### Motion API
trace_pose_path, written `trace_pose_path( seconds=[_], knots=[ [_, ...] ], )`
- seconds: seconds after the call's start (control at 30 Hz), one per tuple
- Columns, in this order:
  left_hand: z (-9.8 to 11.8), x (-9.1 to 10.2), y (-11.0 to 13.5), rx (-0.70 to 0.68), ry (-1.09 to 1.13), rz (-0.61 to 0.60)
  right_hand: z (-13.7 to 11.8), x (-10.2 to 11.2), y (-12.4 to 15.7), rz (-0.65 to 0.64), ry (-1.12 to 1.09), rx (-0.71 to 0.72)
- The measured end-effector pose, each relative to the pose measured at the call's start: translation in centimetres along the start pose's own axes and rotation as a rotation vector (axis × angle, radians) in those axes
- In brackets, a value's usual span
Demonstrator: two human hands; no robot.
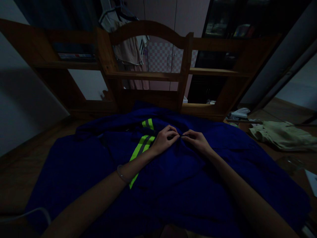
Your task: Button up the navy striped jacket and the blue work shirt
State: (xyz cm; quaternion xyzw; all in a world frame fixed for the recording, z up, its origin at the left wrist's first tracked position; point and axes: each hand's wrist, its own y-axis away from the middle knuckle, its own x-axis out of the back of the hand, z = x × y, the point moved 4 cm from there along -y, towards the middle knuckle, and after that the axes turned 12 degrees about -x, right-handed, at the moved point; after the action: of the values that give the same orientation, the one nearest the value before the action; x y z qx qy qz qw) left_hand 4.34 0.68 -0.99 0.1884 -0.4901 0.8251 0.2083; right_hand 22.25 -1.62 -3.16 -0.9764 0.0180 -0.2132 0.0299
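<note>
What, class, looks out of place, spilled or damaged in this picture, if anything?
Nothing looks spilled or damaged, though the dim light hides detail. Only mild untidiness shows: a pale cloth lies rumpled at the right of the picture, and the blue fabric has creases and folds rather than lying smooth.

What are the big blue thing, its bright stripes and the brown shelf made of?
Blue thing: probably cloth, dull-looking, because it drapes in soft folds.
Bright stripes: maybe reflective tape; they're flat, yellow-green, with a grey middle band.
Brown shelf: looks like wood, judging by its brown boards; it's too dark to tell whether it's varnished.
</note>
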Motion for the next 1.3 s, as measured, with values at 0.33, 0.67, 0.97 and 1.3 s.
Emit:
trace_pose_path(
  seconds=[0.33, 0.67, 0.97, 1.3],
  knots=[
    [0.3, -0.1, 0.1, -0.031, -0.085, 0.017, 0.1, 1.1, -0.3, 0.174, -0.007, -0.011],
    [1.6, -0.5, 0.4, -0.073, -0.087, -0.232, -1.7, 4.7, -0.1, 0.103, 0.05, 0.022],
    [3.2, -2.1, -1.4, -0.314, -0.424, -0.303, 2.0, 11.0, 4.0, -0.07, 0.3, -0.067],
    [2.6, -9.8, -5.9, -0.388, -0.429, -0.538, 2.5, 8.8, 4.3, -0.063, 0.511, 0.175]
  ],
)
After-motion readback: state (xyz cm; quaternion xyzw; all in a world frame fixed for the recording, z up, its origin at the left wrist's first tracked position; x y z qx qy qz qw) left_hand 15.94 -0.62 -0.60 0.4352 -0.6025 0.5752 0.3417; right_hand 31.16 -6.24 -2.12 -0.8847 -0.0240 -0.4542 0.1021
